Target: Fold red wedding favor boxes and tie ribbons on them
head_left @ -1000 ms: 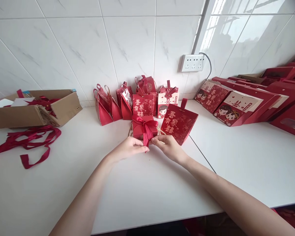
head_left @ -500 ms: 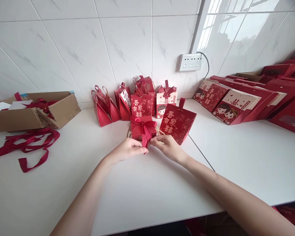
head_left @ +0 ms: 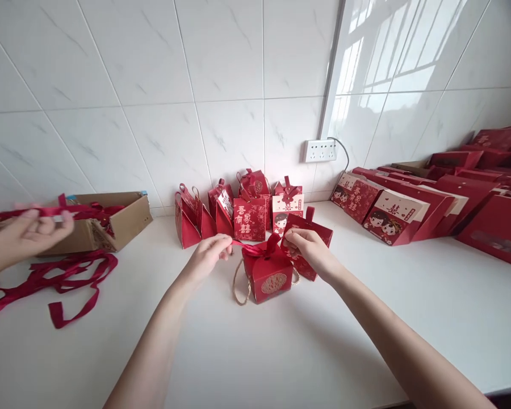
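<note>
A small red gift box (head_left: 259,279) with a gold oval emblem and twisted cord handles stands on the table between my hands. Across its top runs a dark red ribbon (head_left: 252,249), with a loop rising in the middle. At the left of the box, my left hand (head_left: 209,254) pinches one stretched end of this ribbon. My right hand (head_left: 310,250) is closed in a pinch at the upper right, by the ribbon's other side; its fingertips partly hide what they grip. A red gift bag (head_left: 303,266) stands right behind, partly covered by my right hand.
Several finished-looking red bags (head_left: 250,219) stand along the tiled wall. Flat-stacked bags (head_left: 428,213) line the right side, below a wall socket (head_left: 320,151). At left are a cardboard box (head_left: 130,218), loose ribbon (head_left: 83,278) and another person's hand (head_left: 38,230) with red ribbon.
My hands have moved apart to the two sides of the box, drawing the ribbon sideways. The box's emblem side now faces me. Another person's hand has come in at left; the view has tilted up.
</note>
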